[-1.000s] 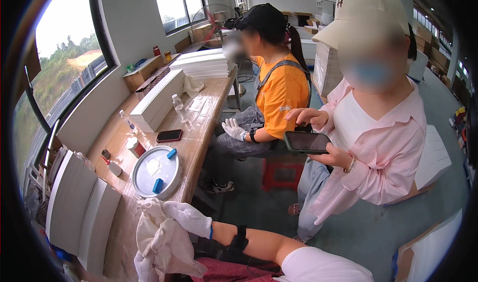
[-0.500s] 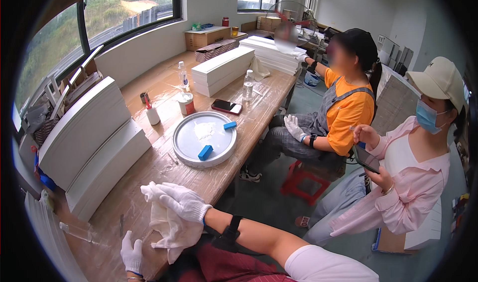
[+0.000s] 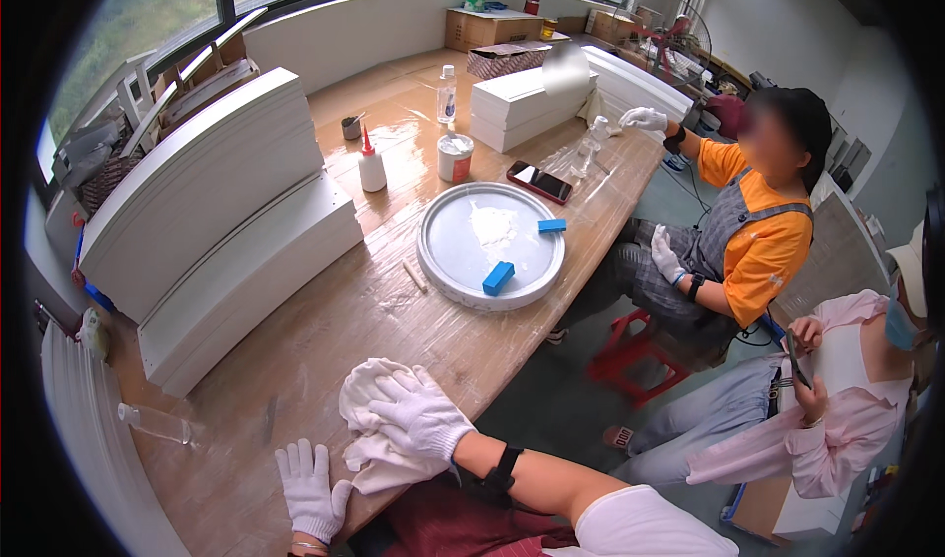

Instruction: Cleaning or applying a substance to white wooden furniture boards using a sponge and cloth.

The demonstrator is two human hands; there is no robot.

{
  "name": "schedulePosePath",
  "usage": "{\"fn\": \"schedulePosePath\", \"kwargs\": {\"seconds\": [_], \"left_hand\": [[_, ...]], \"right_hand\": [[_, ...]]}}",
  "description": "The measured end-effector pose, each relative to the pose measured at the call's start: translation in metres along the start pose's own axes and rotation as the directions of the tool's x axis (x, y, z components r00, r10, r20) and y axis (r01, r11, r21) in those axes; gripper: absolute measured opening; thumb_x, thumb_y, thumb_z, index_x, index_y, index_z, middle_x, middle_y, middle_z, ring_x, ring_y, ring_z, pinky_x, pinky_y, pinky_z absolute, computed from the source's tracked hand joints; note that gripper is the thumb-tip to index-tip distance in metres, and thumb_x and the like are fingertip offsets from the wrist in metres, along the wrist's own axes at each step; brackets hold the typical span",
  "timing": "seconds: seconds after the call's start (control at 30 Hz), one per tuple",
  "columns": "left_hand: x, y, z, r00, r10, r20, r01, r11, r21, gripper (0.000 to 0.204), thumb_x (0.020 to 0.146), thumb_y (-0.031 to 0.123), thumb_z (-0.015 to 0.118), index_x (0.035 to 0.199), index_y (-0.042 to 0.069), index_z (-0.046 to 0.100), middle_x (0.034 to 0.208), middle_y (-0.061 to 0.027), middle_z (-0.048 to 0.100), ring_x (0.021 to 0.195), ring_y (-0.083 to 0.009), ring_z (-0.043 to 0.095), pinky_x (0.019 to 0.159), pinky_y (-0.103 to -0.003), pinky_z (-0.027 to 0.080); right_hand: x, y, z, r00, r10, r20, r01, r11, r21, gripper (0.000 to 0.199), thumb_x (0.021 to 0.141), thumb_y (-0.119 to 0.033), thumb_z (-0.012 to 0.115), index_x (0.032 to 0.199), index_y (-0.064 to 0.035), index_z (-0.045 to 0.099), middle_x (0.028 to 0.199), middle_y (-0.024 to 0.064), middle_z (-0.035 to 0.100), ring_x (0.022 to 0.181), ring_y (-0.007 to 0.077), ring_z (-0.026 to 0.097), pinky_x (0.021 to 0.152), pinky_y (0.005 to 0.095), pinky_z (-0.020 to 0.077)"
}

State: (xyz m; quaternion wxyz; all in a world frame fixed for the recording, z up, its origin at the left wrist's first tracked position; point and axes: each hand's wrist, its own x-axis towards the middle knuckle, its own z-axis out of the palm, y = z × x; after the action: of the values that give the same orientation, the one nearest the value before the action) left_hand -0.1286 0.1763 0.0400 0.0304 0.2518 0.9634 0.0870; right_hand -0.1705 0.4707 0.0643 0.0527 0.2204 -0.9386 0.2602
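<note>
My right hand [image 3: 421,417], in a white knit glove, lies flat with outstretched fingers on a crumpled white cloth [image 3: 366,388] near the table's front edge. Just left of it my left hand [image 3: 310,488], also gloved, rests on the plastic-covered tabletop [image 3: 325,360], fingers spread and nothing held. Ahead is a round grey lid-like tray [image 3: 448,286] with white powder or paste in its middle. On it sit two blue blocks, one nearer [image 3: 498,278] and one farther [image 3: 551,226]. A short pale stick [image 3: 414,276] lies beside the tray.
White boards [image 3: 246,272] are stacked at the left; more stacks [image 3: 517,109] stand farther back. Beyond the tray are a red-tipped white bottle [image 3: 371,168], a tub [image 3: 455,158], a phone [image 3: 539,181] and clear bottles [image 3: 447,94]. Two people are at the right, one seated [image 3: 763,203], one standing [image 3: 837,390].
The whole view has shifted, so the table things sit farther right. My left hand's fingers have spread flat on the table. My right hand stays on the cloth, which is bunched differently.
</note>
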Motion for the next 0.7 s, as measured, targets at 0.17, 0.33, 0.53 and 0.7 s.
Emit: {"fn": "schedulePosePath", "kwargs": {"seconds": [0.17,0.33,0.53,0.7], "left_hand": [[-0.072,-0.027,0.010,0.948,-0.305,-0.091,0.310,0.950,0.046,0.074,0.087,0.037,0.061,0.148,-0.001,0.041,0.157,-0.0294,0.029,0.146,-0.0485,0.023,0.123,-0.057,0.007],[-0.146,-0.063,0.007,0.754,-0.619,-0.218,0.633,0.774,-0.007,0.065,0.094,0.032,0.058,0.149,0.003,0.041,0.158,-0.0247,0.031,0.147,-0.0441,0.024,0.123,-0.053,0.009],[-0.148,-0.113,-0.017,0.380,-0.904,-0.197,0.490,0.377,-0.786,0.057,0.096,0.027,0.063,0.143,-0.002,0.049,0.145,-0.0248,0.051,0.135,-0.0382,0.048,0.114,-0.041,0.037],[-0.019,-0.129,-0.067,0.525,-0.741,-0.418,0.365,0.640,-0.676,0.067,0.089,0.023,0.070,0.145,-0.005,0.044,0.146,-0.0261,0.049,0.137,-0.0367,0.047,0.113,-0.039,0.037]], "right_hand": [[-0.002,0.065,0.001,0.918,0.242,-0.313,-0.309,0.933,-0.186,0.036,0.088,-0.035,0.061,0.118,-0.0175,0.067,0.135,0.0147,0.057,0.128,0.0356,0.048,0.112,0.0554,0.0308],[-0.010,0.078,-0.015,0.861,0.343,-0.375,-0.431,0.884,-0.181,0.035,0.085,-0.032,0.064,0.114,-0.0151,0.070,0.132,0.0134,0.060,0.122,0.0355,0.052,0.108,0.0520,0.0363],[0.019,0.058,0.005,0.884,0.287,-0.370,-0.346,0.933,-0.102,0.029,0.090,-0.033,0.064,0.108,-0.0108,0.071,0.126,0.0167,0.062,0.113,0.0385,0.057,0.097,0.0495,0.0451],[0.037,0.044,0.016,0.911,0.183,-0.369,-0.263,0.948,-0.178,0.027,0.088,-0.029,0.064,0.108,-0.0117,0.070,0.123,0.0189,0.062,0.111,0.0402,0.056,0.096,0.0496,0.0453]]}}
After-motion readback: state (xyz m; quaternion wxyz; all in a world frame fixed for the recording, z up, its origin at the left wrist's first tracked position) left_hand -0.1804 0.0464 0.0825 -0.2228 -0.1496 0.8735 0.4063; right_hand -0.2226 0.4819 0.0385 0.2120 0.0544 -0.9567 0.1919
